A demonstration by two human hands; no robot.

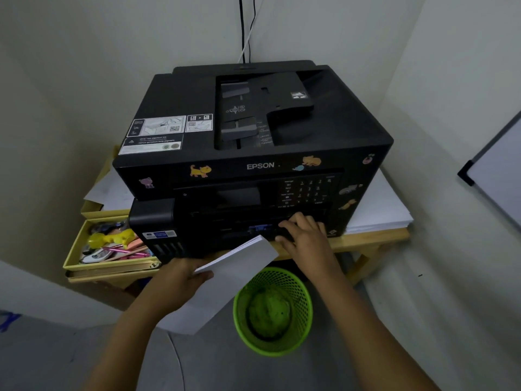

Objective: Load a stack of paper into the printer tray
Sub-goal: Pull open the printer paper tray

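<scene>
Reaching under the printer (253, 131) front, the right hand (303, 235) is curling its fingers on the tray (255, 235) edge, while the left hand (180, 273) is pinching the paper stack (225, 280) just before it. Next, likely, pulling the tray open.

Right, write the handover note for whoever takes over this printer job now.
Left hand: holds the paper stack by its left edge, in front of the printer, above the green bin.
Right hand: fingers on the tray front low on the printer; whether it grips cannot be told.
Done: stack picked up and brought to the printer.
Left: open the tray, slide the stack in, close it.
</scene>
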